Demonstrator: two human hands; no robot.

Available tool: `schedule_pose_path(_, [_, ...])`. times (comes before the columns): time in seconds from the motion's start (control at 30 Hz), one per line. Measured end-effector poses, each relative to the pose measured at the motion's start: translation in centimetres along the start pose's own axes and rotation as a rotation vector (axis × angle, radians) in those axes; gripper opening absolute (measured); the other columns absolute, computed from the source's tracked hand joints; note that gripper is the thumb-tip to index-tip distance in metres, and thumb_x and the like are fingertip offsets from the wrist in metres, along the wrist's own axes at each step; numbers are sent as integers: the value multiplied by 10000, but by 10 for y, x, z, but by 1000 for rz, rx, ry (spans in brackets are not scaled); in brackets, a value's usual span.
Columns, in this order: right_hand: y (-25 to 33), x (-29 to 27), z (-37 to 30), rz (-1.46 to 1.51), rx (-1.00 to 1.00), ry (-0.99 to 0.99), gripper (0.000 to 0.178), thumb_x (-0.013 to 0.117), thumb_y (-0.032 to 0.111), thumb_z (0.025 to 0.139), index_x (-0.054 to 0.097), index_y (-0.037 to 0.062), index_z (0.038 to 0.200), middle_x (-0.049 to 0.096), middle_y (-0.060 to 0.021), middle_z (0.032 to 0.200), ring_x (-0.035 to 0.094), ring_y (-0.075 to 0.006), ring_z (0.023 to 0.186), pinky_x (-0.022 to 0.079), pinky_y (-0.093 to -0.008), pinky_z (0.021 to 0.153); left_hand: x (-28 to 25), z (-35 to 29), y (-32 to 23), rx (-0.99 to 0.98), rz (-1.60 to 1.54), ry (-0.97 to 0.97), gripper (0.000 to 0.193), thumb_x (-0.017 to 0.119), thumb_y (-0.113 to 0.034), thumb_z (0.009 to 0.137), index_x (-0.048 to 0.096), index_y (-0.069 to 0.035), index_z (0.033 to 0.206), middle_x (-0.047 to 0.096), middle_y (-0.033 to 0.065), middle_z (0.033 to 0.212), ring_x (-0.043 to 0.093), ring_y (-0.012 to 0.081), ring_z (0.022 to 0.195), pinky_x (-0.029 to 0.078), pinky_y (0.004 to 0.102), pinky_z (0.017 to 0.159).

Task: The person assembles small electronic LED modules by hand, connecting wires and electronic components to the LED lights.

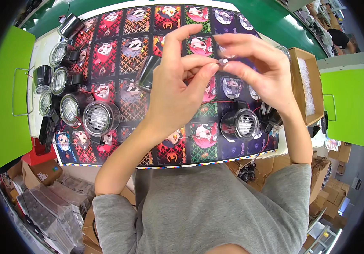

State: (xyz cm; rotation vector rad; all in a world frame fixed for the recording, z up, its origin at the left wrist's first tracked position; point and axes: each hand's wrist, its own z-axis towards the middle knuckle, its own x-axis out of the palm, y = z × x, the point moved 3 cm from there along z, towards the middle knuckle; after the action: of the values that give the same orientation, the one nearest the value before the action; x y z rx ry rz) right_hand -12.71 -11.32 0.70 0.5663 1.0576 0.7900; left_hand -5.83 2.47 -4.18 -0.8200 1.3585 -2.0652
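Note:
In front of me, above the table, my left hand (177,84) and my right hand (262,65) meet fingertip to fingertip. Between them is a small white connector (223,62), pinched by thumb and forefinger from both sides; its details are too small to make out. The other fingers of both hands are raised and curved. Partly behind my left hand lies a black cylindrical housing (146,73). Below my right hand sits a round black fan-like unit (240,124) with a clear slatted front, and a thin red wire runs near it.
Several similar round units (100,118) crowd the table's left side with wires between them. A printed sheet of cartoon cards (171,146) covers the table. At the right stands an open cardboard box (294,55) with clear small pieces. Green panels (10,93) flank the table.

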Motion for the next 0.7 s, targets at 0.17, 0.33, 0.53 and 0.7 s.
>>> schedule_pose_path(0.17, [18, 2, 8, -255, -160, 29, 134, 682, 43, 722, 659, 49, 853, 626, -79, 959, 601, -206, 904, 475, -299, 774, -4, 1, -6, -91, -18, 91, 456, 540, 4, 845, 322, -16, 1245, 643, 48, 754, 546, 31, 639, 406, 155, 539])
schedule_pose_path(0.33, [20, 4, 13, -339, -245, -1, 133, 649, 11, 696, 611, 13, 823, 589, -105, 909, 579, -197, 831, 455, -287, 729, -8, 7, -16, -168, -219, 148, 313, 573, -36, 853, 496, 11, 1153, 650, 48, 802, 572, 49, 693, 440, 166, 592])
schedule_pose_path(0.53, [32, 5, 29, -453, -305, -66, 101, 562, 44, 804, 514, 3, 883, 567, -117, 868, 554, -166, 756, 443, -271, 662, -19, 17, -21, -105, -189, 69, 119, 653, -71, 801, 670, 3, 893, 661, 53, 756, 605, 78, 695, 479, 203, 620])
schedule_pose_path(0.7, [31, 8, 41, -130, -218, -120, 122, 610, 98, 798, 531, 10, 826, 460, -39, 812, 416, -83, 640, 349, -200, 554, -33, 4, -6, 339, 594, -42, 43, 664, -33, 710, 654, -26, 752, 652, 72, 710, 634, 172, 679, 490, 270, 659])
